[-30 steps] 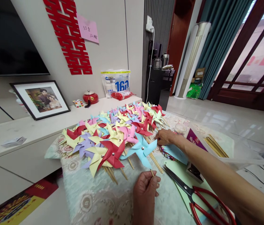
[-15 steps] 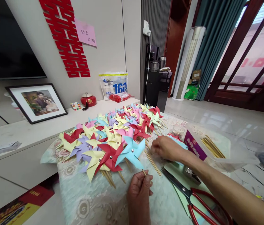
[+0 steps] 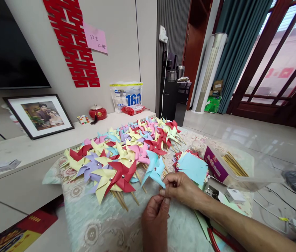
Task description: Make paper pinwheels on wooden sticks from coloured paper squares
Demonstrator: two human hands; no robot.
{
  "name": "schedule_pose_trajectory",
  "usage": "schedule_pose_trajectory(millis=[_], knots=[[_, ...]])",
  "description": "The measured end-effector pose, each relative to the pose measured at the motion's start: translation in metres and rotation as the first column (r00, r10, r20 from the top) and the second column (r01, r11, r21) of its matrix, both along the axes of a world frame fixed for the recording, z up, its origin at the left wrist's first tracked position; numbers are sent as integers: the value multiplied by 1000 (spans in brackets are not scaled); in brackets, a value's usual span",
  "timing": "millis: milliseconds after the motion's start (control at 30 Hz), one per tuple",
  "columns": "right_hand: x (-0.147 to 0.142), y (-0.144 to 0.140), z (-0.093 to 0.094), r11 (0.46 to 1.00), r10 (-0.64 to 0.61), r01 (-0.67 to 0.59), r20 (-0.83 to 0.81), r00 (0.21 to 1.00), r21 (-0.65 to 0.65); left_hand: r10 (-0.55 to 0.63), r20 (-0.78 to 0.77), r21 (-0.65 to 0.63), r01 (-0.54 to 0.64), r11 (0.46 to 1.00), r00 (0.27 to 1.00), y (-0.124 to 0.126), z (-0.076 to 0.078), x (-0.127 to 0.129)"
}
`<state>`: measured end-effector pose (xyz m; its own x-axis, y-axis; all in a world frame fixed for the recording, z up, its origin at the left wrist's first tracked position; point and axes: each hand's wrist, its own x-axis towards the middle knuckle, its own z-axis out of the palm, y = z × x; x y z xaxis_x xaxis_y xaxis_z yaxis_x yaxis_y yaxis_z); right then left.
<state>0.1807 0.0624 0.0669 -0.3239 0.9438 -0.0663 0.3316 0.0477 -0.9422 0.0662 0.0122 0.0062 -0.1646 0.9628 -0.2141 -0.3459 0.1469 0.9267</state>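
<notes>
My left hand (image 3: 155, 215) is closed, thumb against finger, around the lower stick of a light-blue paper pinwheel (image 3: 153, 167). Fingertips of my right hand (image 3: 181, 189) pinch close beside it, at the stick just under a blue blade; the exact grip point is partly hidden. Left of both hands lies a dense spread of paper pinwheels (image 3: 121, 176) in red, yellow, purple, pink and blue on wooden sticks. Under my right forearm, scissors with red handles (image 3: 213, 239) show only in part.
A stack of blue paper squares (image 3: 193, 167) lies behind my right hand. To its right are a clear plastic bin (image 3: 258, 178) with wooden sticks (image 3: 234, 164), a small white box (image 3: 235, 196) and an open box of metal bits (image 3: 211, 190). A floral cloth (image 3: 106, 227) covers the table.
My right hand has come from beside the paper stack to my left hand and now pinches at the stick. The blue pinwheel has turned more sideways. The view has shifted slightly.
</notes>
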Motion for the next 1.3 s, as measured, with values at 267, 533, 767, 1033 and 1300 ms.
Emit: schedule_pose_trajectory(millis=[267, 533, 767, 1033, 1300], knots=[[41, 55, 31, 916, -333, 271, 182, 925, 296, -1, -34, -48, -1, 999, 999, 0, -14, 6], [54, 111, 21, 892, -449, 303, 566, 692, 336, -27, -79, -70, 22, 997, 997, -1, -12, 6], [49, 126, 8, 955, -297, 204, 729, 617, 216, -42, -85, -58, 37, 998, 995, -2, -10, 6], [48, 126, 6, 970, -240, 155, 816, 526, 186, -48, -100, -56, 42, 998, 994, -1, -11, 7], [32, 114, 21, 953, -304, 148, 847, 437, 265, -45, -104, -45, 40, 998, 994, -1, -12, 5]])
